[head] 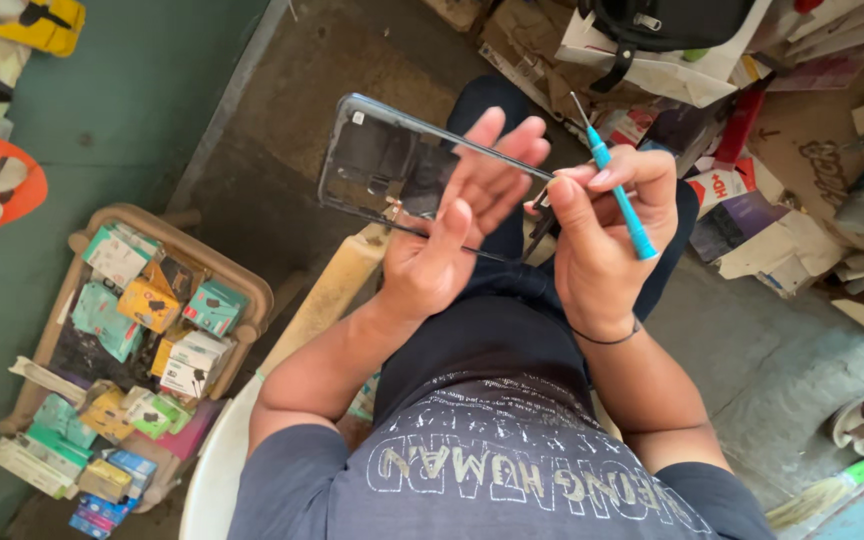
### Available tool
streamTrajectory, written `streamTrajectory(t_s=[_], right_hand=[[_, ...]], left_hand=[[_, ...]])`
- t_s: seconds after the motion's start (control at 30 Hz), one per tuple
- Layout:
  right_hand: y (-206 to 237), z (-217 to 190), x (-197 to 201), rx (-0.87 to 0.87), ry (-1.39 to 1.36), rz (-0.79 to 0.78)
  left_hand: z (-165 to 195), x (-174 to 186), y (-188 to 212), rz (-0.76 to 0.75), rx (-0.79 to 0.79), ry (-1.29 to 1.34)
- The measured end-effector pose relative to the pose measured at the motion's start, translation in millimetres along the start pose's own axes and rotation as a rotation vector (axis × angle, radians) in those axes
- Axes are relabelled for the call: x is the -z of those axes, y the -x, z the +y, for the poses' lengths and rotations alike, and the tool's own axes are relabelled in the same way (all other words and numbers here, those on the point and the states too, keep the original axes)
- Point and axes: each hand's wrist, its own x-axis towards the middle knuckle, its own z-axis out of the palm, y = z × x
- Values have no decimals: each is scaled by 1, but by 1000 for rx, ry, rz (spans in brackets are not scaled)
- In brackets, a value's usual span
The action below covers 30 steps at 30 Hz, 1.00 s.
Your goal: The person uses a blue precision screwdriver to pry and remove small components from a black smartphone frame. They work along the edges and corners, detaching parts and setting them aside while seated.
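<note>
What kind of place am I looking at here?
Probably a small phone repair stall: the left hand holds an opened dark phone frame, the right hand a slim blue screwdriver, beside a wooden tray of small boxed accessories.

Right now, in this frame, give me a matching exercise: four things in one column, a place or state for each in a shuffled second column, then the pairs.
1. transparent dark phone back cover
2. slim blue-handled screwdriver
3. woven tan basket
4. thin black wristband

A. on the floor, full of small coloured boxes
B. around the right wrist
C. held up by the left hand
D. pinched in the right hand, tip up

Pairs: 1-C, 2-D, 3-A, 4-B
</note>
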Motion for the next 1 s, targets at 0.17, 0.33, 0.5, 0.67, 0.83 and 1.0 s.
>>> streamTrajectory(t_s=[0.17,0.33,0.5,0.67,0.83,1.0], right_hand=[[-7,-3,4,306,307,18],[-11,-18,13,644,429,-171],[-2,-39,16,642,789,-341],[-1,-36,18,627,797,-317],[-3,-35,23,685,725,-354],[-4,-37,24,660,732,-400]], left_hand=[[5,-7,-1,16,71,216],[15,-9,2,51,143,229],[19,-10,1,40,168,237],[23,-10,3,50,192,229],[25,-8,3,64,229,228],[25,-7,1,63,247,246]])
